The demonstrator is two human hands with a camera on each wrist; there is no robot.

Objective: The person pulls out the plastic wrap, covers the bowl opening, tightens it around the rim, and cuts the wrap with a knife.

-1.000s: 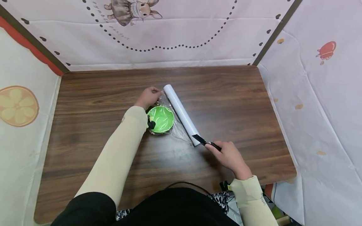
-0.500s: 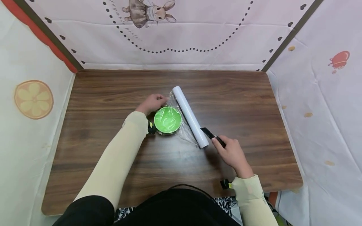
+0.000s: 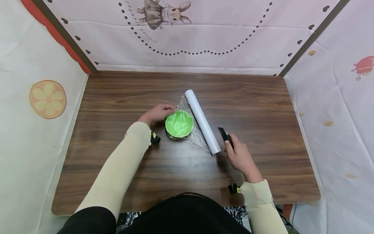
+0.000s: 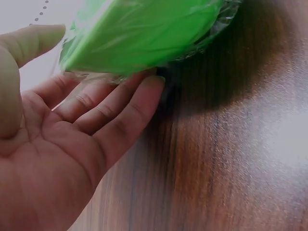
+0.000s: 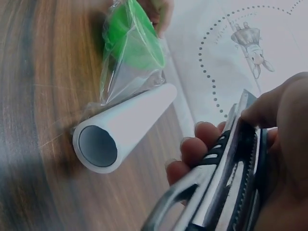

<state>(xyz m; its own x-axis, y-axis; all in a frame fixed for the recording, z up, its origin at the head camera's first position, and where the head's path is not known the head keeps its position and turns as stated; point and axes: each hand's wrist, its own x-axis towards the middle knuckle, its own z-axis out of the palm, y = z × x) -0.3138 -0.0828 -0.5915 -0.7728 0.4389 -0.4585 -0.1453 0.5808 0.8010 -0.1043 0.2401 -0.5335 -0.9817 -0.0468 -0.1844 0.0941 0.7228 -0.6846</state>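
A green bowl (image 3: 179, 124) stands wrapped in clear cling film (image 3: 198, 138), its surface wrinkled and glossy. Loose film runs from it towards a white cling film roll (image 3: 203, 122) lying slantwise beside it. At the bowl's left far edge is my left hand (image 3: 159, 113); in the left wrist view its relaxed fingers (image 4: 115, 113) reach under the wrapped side, with the thumb near the rim. My right hand (image 3: 241, 157) grips a black and silver utility knife (image 5: 221, 168), its blade pointing away and apart from the roll. The bowl's underside is hidden.
All of this rests on a brown wooden table (image 3: 140, 188). White printed cloth walls (image 3: 216, 35) stand behind the table and at both sides. Black wrist cameras (image 3: 233, 188) sit on the light sleeves. A dark cable (image 3: 193, 194) curves near the front edge.
My left hand has left the film beyond the bowl and come to the bowl's edge. The knife in my right hand has swung away from the roll's near end. The head view has shifted.
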